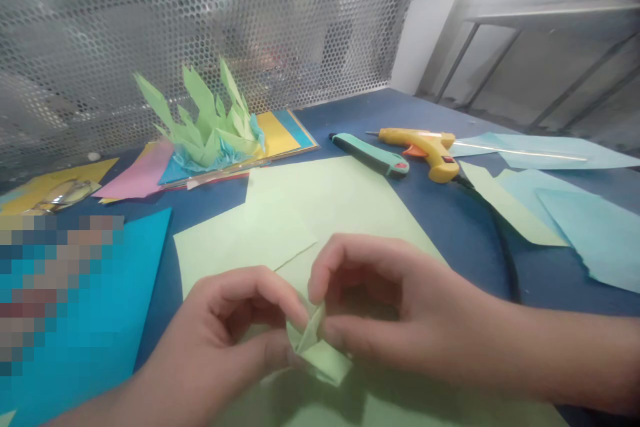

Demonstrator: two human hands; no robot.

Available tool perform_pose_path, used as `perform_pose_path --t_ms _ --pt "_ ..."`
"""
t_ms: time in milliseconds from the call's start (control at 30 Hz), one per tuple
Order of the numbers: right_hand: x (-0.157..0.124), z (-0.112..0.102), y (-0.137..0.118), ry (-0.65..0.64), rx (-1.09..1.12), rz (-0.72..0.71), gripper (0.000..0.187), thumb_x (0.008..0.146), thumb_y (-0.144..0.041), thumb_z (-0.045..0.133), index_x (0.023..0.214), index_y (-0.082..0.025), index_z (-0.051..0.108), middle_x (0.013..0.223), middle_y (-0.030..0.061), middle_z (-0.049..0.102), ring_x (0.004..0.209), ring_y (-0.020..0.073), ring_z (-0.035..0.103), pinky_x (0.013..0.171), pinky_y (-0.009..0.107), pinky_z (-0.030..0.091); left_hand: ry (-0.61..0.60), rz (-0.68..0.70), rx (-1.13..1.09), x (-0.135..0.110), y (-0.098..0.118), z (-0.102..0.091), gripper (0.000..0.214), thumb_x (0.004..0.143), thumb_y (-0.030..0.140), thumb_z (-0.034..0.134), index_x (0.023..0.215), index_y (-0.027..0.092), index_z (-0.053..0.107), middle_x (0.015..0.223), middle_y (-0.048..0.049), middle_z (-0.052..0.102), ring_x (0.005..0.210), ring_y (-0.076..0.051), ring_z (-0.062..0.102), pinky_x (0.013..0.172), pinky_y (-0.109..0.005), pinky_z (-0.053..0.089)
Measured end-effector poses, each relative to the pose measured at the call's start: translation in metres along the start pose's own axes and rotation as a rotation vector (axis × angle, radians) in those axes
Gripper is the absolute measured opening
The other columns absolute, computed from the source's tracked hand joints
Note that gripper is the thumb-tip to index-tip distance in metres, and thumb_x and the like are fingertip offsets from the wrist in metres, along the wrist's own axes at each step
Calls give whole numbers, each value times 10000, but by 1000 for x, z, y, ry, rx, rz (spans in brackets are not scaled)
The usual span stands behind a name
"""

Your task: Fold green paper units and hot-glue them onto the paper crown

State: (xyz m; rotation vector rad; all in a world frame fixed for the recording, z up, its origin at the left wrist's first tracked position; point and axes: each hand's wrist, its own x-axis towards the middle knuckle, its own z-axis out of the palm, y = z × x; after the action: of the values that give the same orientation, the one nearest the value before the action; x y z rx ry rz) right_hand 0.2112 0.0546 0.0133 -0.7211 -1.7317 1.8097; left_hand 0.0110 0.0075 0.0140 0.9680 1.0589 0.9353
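Between my two hands is a small folded piece of pale green paper (pixel 327 359), creased into a pointed shape with a flap standing up. My left hand (pixel 240 320) pinches its left side between thumb and forefinger. From the other side, my right hand (pixel 385 300) has its thumb and fingertips closed on the upright flap. Both hands are just above large pale green sheets (pixel 345 200) lying on the blue table. Part of the folded piece is hidden behind the fingers.
Folded green paper leaves (pixel 210 127) stand at the back left on coloured sheets. A teal utility knife (pixel 370 155) and a yellow glue gun (pixel 420 143) lie at the back right, its cable running forward. Light blue scraps (pixel 590 227) lie right, a blue folder (pixel 135 267) left. Perforated metal (pixel 300 27) rises behind.
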Motion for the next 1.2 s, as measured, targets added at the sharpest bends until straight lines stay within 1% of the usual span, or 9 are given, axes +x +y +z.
perform_pose_path --t_ms 133,300,500,700,833,933,1033,1133,1200 --pt "0 0 1 11 52 27 173 809 -106 739 877 -183 599 805 -30 629 728 94 597 652 192 514 -146 -18 50 3 0 -10 98 789 254 880 749 331 834 767 78 807 734 -79 728 695 -100 553" --pt "-4 0 -3 -39 77 28 219 821 -121 747 940 -184 574 819 -26 626 736 93 586 658 198 507 -119 6 70 6 1 -10 83 765 352 889 711 323 833 739 71 788 717 -83 707 695 -107 547" --pt "-4 3 0 42 -96 -32 191 808 -129 730 902 -192 577 836 -15 634 733 111 607 635 217 523 -120 53 145 2 -2 -10 194 848 155 810 750 322 828 776 78 795 746 -84 719 699 -101 546" --pt "-5 6 2 76 -115 -44 171 784 -76 664 865 -199 575 796 -21 618 708 115 604 616 219 509 0 101 134 3 -6 -10 257 751 52 839 708 266 701 780 96 725 730 -75 681 681 -90 552" --pt "-4 8 2 125 -86 -8 143 780 -111 666 848 -201 579 766 -29 605 675 114 571 589 223 485 69 226 402 1 -7 -11 206 802 101 776 717 287 750 759 76 740 701 -94 700 664 -108 572" --pt "-2 11 2 145 -52 12 150 760 -94 656 830 -208 587 761 -37 615 680 114 572 606 225 478 154 440 567 -5 -9 -9 247 776 113 784 738 357 782 763 119 783 706 -83 731 677 -76 567" --pt "-2 14 3 203 -24 24 177 734 -88 644 834 -220 582 747 -44 611 694 120 578 622 226 471 178 617 657 -8 -13 -3 388 785 89 745 890 458 803 868 160 809 747 -65 754 720 -51 558" --pt "-3 17 4 273 -28 21 198 714 -102 630 860 -228 581 736 -45 598 684 113 561 603 205 456 132 682 709 -8 -17 1 497 788 58 724 1039 484 772 971 169 810 814 -63 766 761 -43 554" --pt "-3 17 5 300 -43 30 230 718 -134 644 917 -234 588 727 -48 582 670 108 557 587 191 464 135 685 720 -6 -16 1 422 788 63 723 982 435 764 957 171 809 832 -60 764 788 -41 546"
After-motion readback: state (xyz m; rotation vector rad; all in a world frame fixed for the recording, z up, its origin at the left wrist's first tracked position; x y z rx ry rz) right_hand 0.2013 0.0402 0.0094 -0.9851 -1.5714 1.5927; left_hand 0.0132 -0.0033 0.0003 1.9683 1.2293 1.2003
